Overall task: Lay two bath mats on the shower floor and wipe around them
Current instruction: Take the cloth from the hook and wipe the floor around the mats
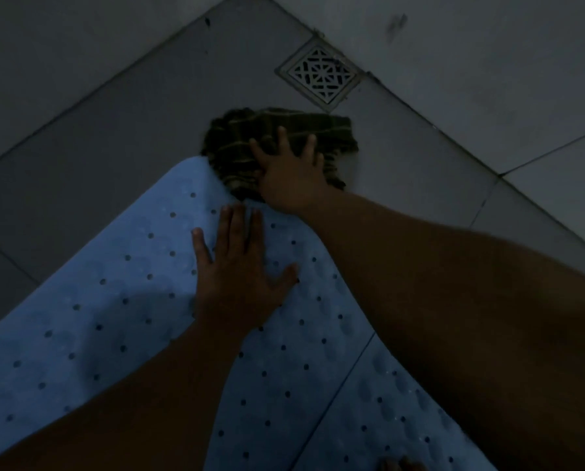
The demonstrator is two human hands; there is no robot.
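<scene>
Two light blue perforated bath mats lie side by side on the grey tiled shower floor: one mat (107, 300) at the left and centre, the second mat (379, 402) at the lower right, meeting along a seam. My left hand (240, 283) rests flat with fingers spread on the left mat near its far rounded end. My right hand (291, 178) presses down, fingers spread, on a dark checked cloth (247, 137) bunched on the floor just beyond the mat's end.
A square metal floor drain (320, 74) sits in the corner just beyond the cloth. Grey walls (471, 62) rise on the right and the upper left, meeting at that corner. Bare floor tiles (90, 158) stretch to the left of the mats. The scene is dim.
</scene>
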